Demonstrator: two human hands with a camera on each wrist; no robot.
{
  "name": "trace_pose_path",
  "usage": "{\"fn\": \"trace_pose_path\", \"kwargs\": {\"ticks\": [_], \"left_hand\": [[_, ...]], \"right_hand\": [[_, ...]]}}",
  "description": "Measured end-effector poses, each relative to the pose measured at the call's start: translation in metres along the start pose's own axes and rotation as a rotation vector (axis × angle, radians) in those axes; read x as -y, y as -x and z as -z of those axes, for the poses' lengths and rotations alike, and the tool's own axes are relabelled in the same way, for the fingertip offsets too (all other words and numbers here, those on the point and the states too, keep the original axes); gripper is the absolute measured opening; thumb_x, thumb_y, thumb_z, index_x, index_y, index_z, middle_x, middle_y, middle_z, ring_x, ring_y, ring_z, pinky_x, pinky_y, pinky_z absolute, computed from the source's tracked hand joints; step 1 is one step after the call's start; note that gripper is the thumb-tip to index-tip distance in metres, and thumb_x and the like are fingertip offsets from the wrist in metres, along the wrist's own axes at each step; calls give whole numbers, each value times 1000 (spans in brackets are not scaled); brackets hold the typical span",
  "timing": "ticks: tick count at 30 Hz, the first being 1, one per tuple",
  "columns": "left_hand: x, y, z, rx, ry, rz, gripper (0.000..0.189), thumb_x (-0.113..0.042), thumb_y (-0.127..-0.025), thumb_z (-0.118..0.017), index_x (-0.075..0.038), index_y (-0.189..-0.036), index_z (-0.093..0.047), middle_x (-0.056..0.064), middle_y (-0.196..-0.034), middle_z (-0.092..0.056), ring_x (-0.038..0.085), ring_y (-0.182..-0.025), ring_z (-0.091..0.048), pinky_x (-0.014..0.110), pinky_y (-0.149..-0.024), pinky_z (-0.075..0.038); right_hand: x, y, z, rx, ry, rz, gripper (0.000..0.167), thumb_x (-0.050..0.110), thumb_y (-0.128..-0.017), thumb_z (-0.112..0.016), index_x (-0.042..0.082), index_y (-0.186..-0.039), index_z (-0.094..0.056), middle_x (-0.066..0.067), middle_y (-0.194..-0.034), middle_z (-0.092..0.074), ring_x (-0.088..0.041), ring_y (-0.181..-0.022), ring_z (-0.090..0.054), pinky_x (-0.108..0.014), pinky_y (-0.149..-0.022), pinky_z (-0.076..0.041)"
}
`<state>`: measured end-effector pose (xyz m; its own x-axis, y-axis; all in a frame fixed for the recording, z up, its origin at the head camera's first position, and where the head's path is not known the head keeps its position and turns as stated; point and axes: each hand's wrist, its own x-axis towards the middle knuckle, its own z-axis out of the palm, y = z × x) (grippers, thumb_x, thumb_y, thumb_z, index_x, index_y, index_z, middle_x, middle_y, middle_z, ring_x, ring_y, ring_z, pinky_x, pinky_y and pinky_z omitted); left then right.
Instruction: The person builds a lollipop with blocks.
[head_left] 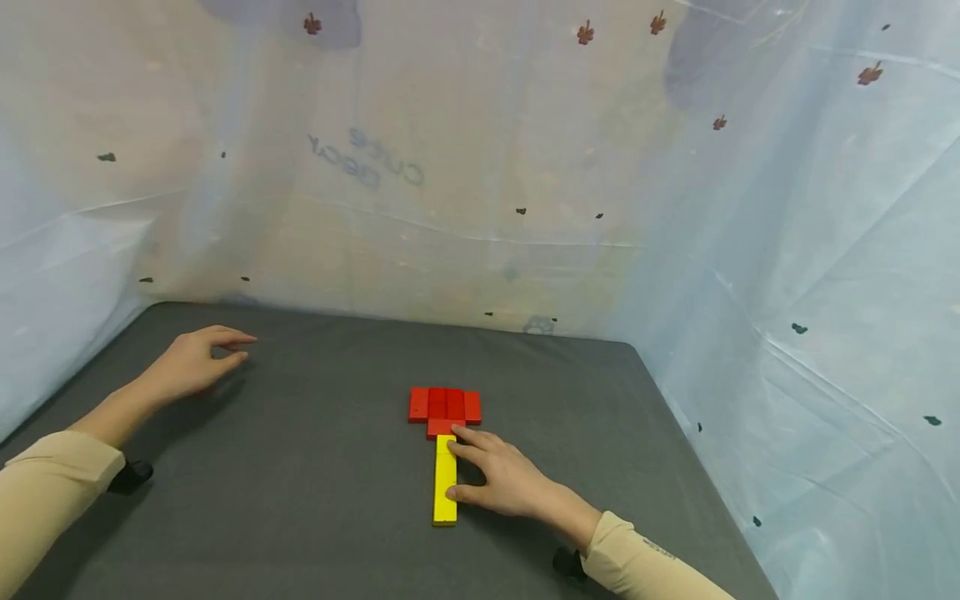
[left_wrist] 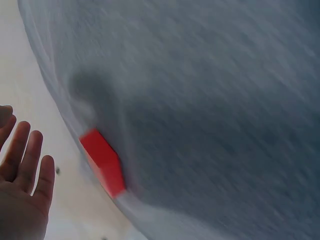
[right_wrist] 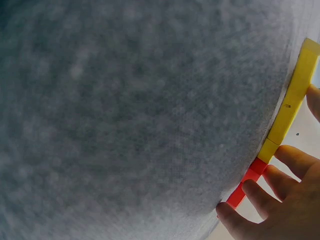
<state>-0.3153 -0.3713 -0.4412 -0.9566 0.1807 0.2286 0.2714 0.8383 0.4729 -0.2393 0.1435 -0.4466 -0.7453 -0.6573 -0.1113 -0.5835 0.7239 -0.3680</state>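
Note:
On the dark cloth, several red blocks (head_left: 418, 406) lie side by side, with one more red block (head_left: 438, 428) set crosswise below them. A short yellow block and a longer yellow block (head_left: 444, 500) run in line from it toward the front. My right hand (head_left: 510, 479) reaches in from the right, fingers spread, with fingertips and thumb at the right edge of the yellow row; the right wrist view shows the fingers (right_wrist: 260, 200) along the red and yellow pieces. Far to the left, my left hand (head_left: 197, 362) hovers with loosely bent fingers. Near it in the left wrist view lies a red block (left_wrist: 104, 165).
A dark grey cloth (head_left: 300, 467) covers the table. Pale translucent sheeting (head_left: 450, 275) with small leaf prints hangs along the back, left and right edges.

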Motion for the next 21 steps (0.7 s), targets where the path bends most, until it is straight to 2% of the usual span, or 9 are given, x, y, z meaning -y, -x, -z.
{"fn": "trace_pose_path", "kwargs": {"ticks": [2,3,5,7,11,14,21], "left_hand": [[10,5,5,-9,-2,24,40,-22,-105,-63,0,-139,-63,31,-132,-61,38,-81,-63,44,-64,-45],[15,8,7,-17,-9,31,40,-22,-105,-63,0,-139,-63,31,-131,-61,42,-92,-63,47,-69,-46],[25,13,10,-26,-16,51,41,-23,-106,-62,1,-139,-62,33,-131,-60,51,-111,-57,55,-75,-47],[35,19,13,-31,-23,67,41,-23,-106,-61,2,-138,-62,34,-130,-60,57,-118,-52,64,-80,-46],[50,29,17,-42,-41,89,39,-20,-105,-61,5,-135,-62,36,-126,-60,60,-115,-52,71,-83,-44],[59,33,18,-48,-56,102,37,-17,-104,-63,7,-131,-65,37,-124,-61,59,-112,-55,71,-83,-44],[66,40,21,14,-71,124,34,-14,-102,-64,10,-127,-65,43,-124,-58,61,-109,-56,70,-82,-46]], "right_hand": [[-1,0,0,-1,-1,-3,72,54,-98,-68,20,-159,-47,3,-170,-29,-28,-151,-36,-60,-117,-36],[-1,0,0,-2,0,-4,72,54,-98,-68,20,-159,-47,3,-170,-29,-27,-151,-36,-60,-117,-36],[-2,0,0,-3,1,-6,72,53,-98,-68,20,-159,-47,4,-170,-30,-27,-151,-36,-59,-117,-36],[-2,0,-1,-5,1,-4,73,53,-98,-69,19,-158,-47,3,-170,-30,-27,-151,-36,-59,-117,-36],[-2,0,-1,-5,1,2,73,53,-98,-69,19,-159,-46,3,-170,-30,-26,-151,-36,-59,-116,-36],[-3,0,0,-4,0,6,74,53,-98,-69,19,-159,-46,3,-170,-30,-27,-151,-36,-59,-116,-37],[-3,0,-2,-2,5,6,73,53,-98,-68,20,-159,-46,4,-170,-29,-26,-152,-36,-58,-117,-36]]}}
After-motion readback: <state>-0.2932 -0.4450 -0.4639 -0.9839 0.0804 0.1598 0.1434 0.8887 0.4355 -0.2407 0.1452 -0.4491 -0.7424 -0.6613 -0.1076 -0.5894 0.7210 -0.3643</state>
